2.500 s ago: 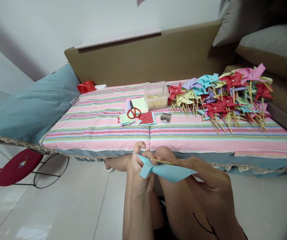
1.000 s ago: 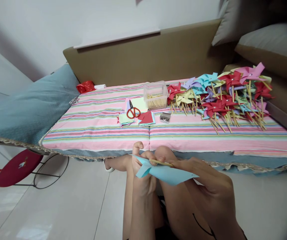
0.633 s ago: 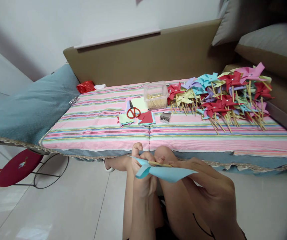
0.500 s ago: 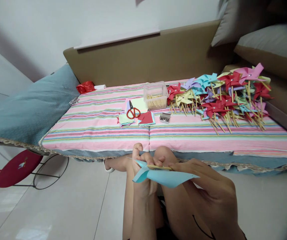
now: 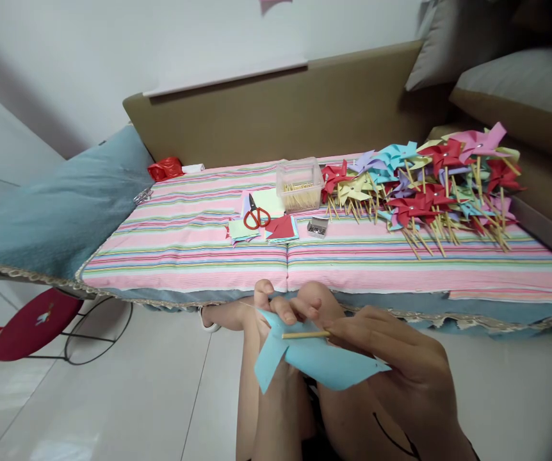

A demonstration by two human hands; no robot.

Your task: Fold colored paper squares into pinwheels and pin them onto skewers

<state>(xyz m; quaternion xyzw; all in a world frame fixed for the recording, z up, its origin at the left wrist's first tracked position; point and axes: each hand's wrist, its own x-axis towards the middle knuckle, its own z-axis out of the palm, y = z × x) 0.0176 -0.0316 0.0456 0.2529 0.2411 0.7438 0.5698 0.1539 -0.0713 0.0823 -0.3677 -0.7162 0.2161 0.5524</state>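
Note:
A light blue paper pinwheel point(image 5: 331, 366) is held above my knees, its blades bent and its back facing me. My left hand point(image 5: 282, 310) steadies the paper from behind, its fingers curled around the far edge and partly hidden by it. A short wooden stick point(image 5: 305, 334) lies across the back of the pinwheel. My right hand point(image 5: 398, 355) pinches the right end of this stick between thumb and fingers. One blade with a small hole near its tip reaches below the right hand.
On the striped sofa cover point(image 5: 184, 250) lie red-handled scissors point(image 5: 257, 219), coloured paper squares point(image 5: 282, 228), a small box of metal pieces point(image 5: 317, 226) and a clear tub of sticks point(image 5: 299, 186). Many finished pinwheels point(image 5: 415, 205) are heaped at right. A red stool point(image 5: 38, 323) stands at left.
The blue pinwheel has tilted so that more of its back faces me, and its blades hang lower. The stick has turned slightly and sits a little lower. Both hands keep their hold.

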